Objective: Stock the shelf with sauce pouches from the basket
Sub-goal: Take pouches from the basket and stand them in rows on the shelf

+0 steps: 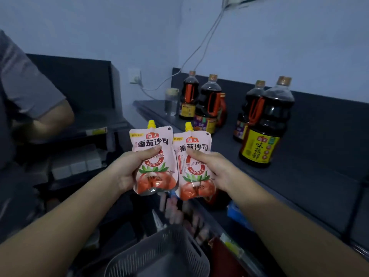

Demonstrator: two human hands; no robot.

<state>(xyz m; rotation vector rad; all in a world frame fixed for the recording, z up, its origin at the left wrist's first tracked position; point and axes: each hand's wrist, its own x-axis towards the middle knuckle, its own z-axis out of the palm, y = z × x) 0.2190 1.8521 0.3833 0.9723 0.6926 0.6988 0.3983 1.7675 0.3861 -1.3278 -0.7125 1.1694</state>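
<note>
Basket (159,254) at bottom centre looks empty from here. Above it, mid-frame, left hand (127,170) and right hand (215,172) each have fingers wrapped round one upright pink pouch: left pouch (154,168), right pouch (196,172). Step looks like carry-to-shelf. Next move needs a free spot on the dark shelf (299,186), right of frame, near the bottles (265,124).

Two pouches are held upright side by side above the basket (159,254): left pouch (153,156) in the left hand (127,170), right pouch (194,162) in the right hand (215,172), edges touching. Shelf top (299,176) is to the right; bottles (265,124) are stood along its back edge, a jar (171,102) at its far left corner. Another person's arm (40,108) is seen at far left.
</note>
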